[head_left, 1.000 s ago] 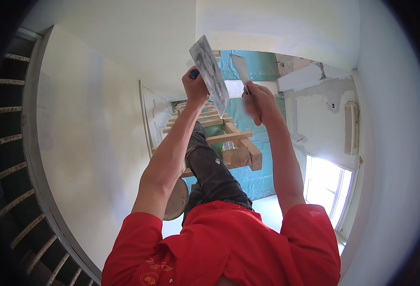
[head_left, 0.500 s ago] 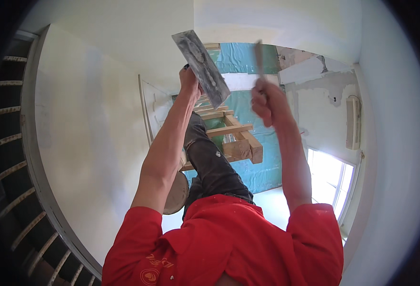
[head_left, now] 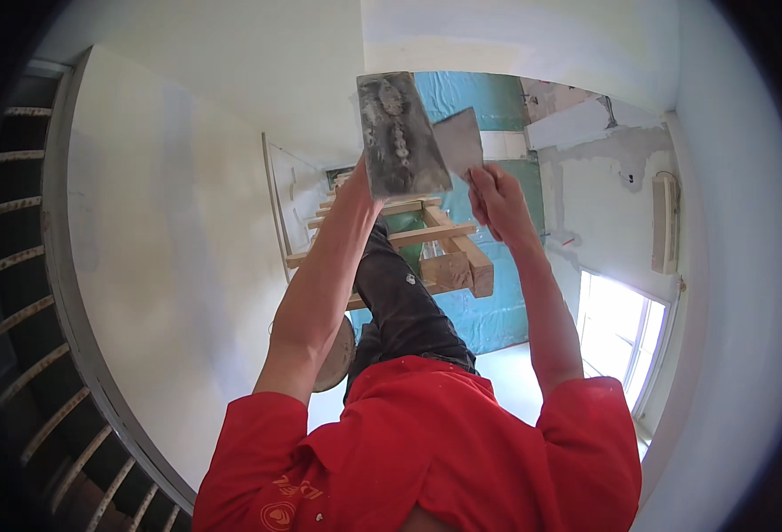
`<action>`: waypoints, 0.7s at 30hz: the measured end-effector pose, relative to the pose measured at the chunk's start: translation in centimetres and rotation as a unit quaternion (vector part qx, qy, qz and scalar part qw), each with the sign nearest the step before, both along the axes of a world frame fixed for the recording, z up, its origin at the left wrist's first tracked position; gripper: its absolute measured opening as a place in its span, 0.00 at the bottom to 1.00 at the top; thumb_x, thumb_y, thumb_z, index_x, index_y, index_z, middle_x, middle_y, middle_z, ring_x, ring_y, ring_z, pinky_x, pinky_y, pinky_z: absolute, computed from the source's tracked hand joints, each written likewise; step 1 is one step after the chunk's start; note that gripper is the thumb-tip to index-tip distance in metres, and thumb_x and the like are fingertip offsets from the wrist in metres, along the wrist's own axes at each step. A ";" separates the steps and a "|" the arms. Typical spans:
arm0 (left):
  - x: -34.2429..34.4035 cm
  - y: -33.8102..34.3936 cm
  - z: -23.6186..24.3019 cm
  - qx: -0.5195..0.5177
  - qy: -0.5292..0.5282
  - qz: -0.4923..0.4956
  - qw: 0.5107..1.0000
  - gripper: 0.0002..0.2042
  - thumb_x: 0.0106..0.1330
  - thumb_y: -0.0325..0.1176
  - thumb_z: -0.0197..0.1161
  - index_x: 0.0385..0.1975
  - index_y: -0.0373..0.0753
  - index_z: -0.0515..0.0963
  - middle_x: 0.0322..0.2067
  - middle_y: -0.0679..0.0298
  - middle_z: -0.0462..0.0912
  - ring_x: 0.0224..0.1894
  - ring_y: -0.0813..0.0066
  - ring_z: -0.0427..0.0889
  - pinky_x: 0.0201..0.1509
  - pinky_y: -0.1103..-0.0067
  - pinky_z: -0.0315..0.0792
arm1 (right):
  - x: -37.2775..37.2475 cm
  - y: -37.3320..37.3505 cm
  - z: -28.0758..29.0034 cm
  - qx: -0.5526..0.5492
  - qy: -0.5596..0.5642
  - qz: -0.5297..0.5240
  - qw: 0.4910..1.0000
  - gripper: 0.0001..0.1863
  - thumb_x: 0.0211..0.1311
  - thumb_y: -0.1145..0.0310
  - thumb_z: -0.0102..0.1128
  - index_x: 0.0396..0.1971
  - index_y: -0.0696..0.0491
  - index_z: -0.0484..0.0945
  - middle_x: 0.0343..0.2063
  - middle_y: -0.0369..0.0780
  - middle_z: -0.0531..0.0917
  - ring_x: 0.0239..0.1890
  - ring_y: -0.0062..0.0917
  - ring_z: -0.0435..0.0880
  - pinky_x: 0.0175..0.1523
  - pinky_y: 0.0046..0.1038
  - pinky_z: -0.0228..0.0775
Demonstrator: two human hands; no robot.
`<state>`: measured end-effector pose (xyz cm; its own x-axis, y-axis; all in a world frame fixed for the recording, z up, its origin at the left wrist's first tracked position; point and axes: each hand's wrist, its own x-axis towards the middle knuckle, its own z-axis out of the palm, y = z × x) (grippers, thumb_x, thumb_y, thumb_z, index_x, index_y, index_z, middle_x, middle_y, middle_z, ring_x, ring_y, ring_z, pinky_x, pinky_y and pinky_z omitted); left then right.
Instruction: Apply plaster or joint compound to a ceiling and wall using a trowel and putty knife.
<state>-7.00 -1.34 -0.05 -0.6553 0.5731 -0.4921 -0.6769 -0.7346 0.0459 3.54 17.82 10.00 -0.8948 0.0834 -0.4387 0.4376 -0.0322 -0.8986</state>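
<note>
Since the frame half a second ago, your putty knife (head_left: 462, 140) has gone from edge-on and upright to lying over leftward with its flat blade in view, and your plastering trowel (head_left: 387, 137) has swung to a steeper angle with its face turned more fully toward you. Your left hand (head_left: 363, 183) is mostly behind the trowel, holding it up from the back; the plate hides your fingers, so you cannot tell how far they wrap round. Your right hand (head_left: 504, 202) is closed on the putty knife's handle, thumb and fingers curled in with no wide gap. The knife's blade meets the trowel's right long edge in this view, though you cannot tell whether the two touch. Pale filler (head_left: 400, 140) lies in a lumpy streak along the trowel's face, from near its upper edge to past its middle. Beneath both tools are the wooden ladder (head_left: 458, 239) with your dark trouser leg (head_left: 400, 288) against it, and teal sheeting (head_left: 506, 306).
</note>
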 end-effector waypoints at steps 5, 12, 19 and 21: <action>3.9 2.6 0.3 0.044 -0.034 -0.042 0.998 0.07 0.68 0.35 0.59 0.40 0.41 0.80 0.34 0.64 0.84 0.29 0.74 0.81 0.29 0.75 0.79 | -4.6 3.4 -5.1 0.057 -0.033 -0.051 0.997 0.14 0.70 0.62 0.48 0.25 0.53 0.69 0.13 0.34 0.71 0.08 0.16 0.62 0.11 0.20 0.47; 8.5 2.8 0.0 0.109 -0.090 -0.055 0.989 0.09 0.68 0.37 0.58 0.41 0.40 0.79 0.37 0.62 0.84 0.30 0.74 0.81 0.30 0.72 0.79 | -2.5 5.8 -7.2 -0.071 -0.155 -0.013 0.985 0.17 0.73 0.56 0.46 0.25 0.50 0.67 0.15 0.32 0.70 0.08 0.14 0.61 0.08 0.20 0.41; 6.8 4.2 -0.7 0.007 -0.089 -0.043 0.995 0.13 0.68 0.39 0.60 0.48 0.41 0.78 0.36 0.64 0.86 0.34 0.71 0.84 0.34 0.74 0.82 | 1.4 8.0 -8.7 -0.055 -0.201 0.069 0.976 0.24 0.73 0.52 0.44 0.18 0.50 0.67 0.08 0.34 0.70 0.03 0.17 0.56 0.05 0.24 0.38; 6.1 3.4 -1.9 0.023 -0.026 -0.013 0.999 0.13 0.68 0.41 0.60 0.47 0.41 0.78 0.36 0.64 0.85 0.33 0.71 0.83 0.34 0.75 0.81 | 2.5 7.7 -6.4 -0.029 -0.215 0.060 0.974 0.24 0.73 0.52 0.44 0.18 0.51 0.68 0.08 0.35 0.70 0.02 0.17 0.56 0.05 0.25 0.39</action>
<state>-0.92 2.05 -1.98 -0.6141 0.6121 -0.4982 -0.6959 -0.7177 -0.0239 6.05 25.48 3.63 -0.6287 -0.0456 -0.7763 0.7772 -0.0031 -0.6293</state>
